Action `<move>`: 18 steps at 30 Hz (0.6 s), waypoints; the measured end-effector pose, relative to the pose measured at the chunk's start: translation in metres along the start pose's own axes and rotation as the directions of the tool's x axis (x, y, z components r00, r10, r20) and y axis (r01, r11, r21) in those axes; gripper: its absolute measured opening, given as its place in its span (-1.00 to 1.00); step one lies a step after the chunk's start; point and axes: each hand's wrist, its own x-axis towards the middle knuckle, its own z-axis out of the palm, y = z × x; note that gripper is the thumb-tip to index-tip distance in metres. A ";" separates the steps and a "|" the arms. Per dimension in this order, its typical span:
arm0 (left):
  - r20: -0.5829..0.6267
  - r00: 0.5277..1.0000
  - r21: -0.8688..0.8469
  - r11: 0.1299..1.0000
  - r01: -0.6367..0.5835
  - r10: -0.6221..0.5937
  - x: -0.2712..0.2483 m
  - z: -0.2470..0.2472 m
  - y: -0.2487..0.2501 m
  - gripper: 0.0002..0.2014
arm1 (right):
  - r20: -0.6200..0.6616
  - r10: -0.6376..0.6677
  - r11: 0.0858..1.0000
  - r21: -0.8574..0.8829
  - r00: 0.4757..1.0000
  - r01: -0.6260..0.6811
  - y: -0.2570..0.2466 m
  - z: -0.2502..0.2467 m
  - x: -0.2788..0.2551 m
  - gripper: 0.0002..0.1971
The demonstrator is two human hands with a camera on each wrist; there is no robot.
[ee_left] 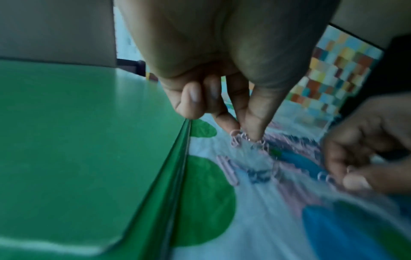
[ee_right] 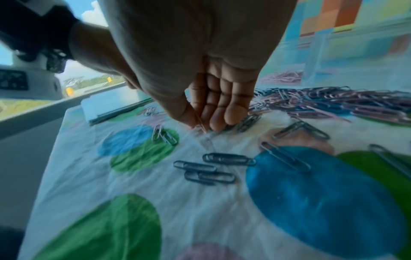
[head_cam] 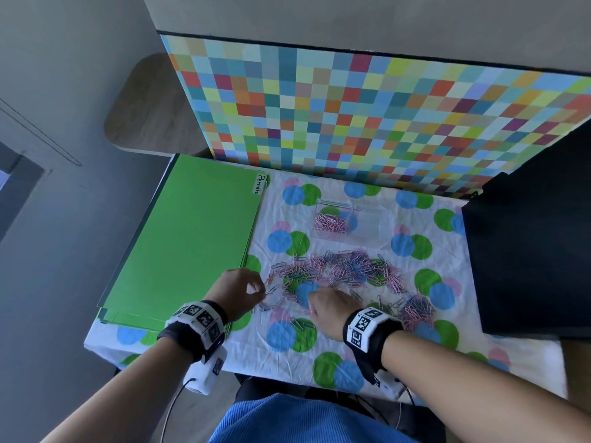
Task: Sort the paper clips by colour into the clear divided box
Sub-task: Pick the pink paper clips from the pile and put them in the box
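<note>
A loose pile of pink and blue-grey paper clips [head_cam: 339, 270] lies mid-table on the dotted cloth [head_cam: 367, 353]. Behind it stands the clear divided box [head_cam: 367, 227]; its left compartment holds pink clips [head_cam: 329, 222], and the right one looks bare. My left hand [head_cam: 263, 290] hovers at the pile's left edge, thumb and fingers pinching a few pink clips [ee_left: 237, 139]. My right hand [head_cam: 315, 298] is low at the pile's near edge, fingers curled, pinching a pink clip [ee_right: 201, 124] against the thumb. Several blue-grey clips [ee_right: 213, 168] lie scattered in front of it.
A stack of green folders [head_cam: 188, 241] labelled "Permits" covers the table's left side, close to my left hand. A black box [head_cam: 527, 260] stands at the right, a checkered panel [head_cam: 351, 116] at the back. A smaller clip heap [head_cam: 415, 310] lies right of my right wrist.
</note>
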 end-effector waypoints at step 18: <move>0.337 0.906 -0.940 -0.041 0.338 -0.255 -0.001 0.018 0.044 -0.80 | -0.178 0.046 0.907 0.420 0.983 0.033 -0.018 -0.051 -0.003 -0.89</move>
